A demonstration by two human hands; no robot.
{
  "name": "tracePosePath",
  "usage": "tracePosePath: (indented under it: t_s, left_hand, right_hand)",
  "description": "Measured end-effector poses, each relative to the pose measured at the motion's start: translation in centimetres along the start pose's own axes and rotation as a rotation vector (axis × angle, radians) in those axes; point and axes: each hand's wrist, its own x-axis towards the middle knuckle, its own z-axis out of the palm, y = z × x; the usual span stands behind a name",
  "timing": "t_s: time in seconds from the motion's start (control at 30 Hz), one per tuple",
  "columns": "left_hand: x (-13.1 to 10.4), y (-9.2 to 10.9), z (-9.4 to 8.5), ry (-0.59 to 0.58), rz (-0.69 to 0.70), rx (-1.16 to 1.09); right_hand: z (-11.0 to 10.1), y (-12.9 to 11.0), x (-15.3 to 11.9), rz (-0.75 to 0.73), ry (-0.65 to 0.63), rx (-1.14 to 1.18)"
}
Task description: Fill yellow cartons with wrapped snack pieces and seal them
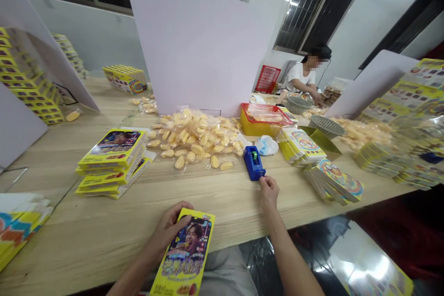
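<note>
My left hand is closed around the upper left side of a yellow printed snack box, thumb on its front, tilted over my lap at the table's edge. My right hand pinches at the cutting end of a blue tape dispenser; the tape between its fingertips is too fine to see clearly. Behind the dispenser lie a crumpled white and blue wrapper and a heap of clear-wrapped yellow pieces. A stack of yellow boxes sits to the left.
A red and yellow basket stands behind the dispenser. Flat cartons lie to the right, near grey colanders. A white divider panel rises behind the heap. Another person works at the back right. Stacked boxes stand far left.
</note>
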Motion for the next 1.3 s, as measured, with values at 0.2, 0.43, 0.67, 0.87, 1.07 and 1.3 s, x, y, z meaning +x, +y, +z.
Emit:
tracePosePath:
  t_s: [0.2, 0.43, 0.67, 0.87, 1.07, 1.3]
  left_hand:
    - [0.9, 1.3, 0.4, -0.062, 0.024, 0.161]
    - [2.1, 1.8, 1.2, -0.3, -0.019, 0.305]
    - [2.1, 1.7, 1.7, -0.394, 0.01, 0.311]
    - [1.9, 1.5, 1.9, -0.358, 0.009, 0.308]
    - [1.4, 2.0, 1.9, -0.353, 0.02, 0.296]
    - [0.3, 2.7, 2.0, -0.368, -0.005, 0.196]
  right_hand:
    - [-1.0, -2.2, -1.8, 0.108, -0.193, 0.062]
    - [3.0, -8.0, -5.5, 0.143, -1.418, -0.01]
    - [6.4, -8.5, -6.5, -0.052, -1.741, -0.051]
    - [6.1, -7.6, -8.2, -0.135, -1.564, -0.273]
    - [5.2, -7.4, -11.1, -0.032, -1.142, -0.355]
    - [4.8, -5.6, -12.4, 0.658, -1.298, 0.25]
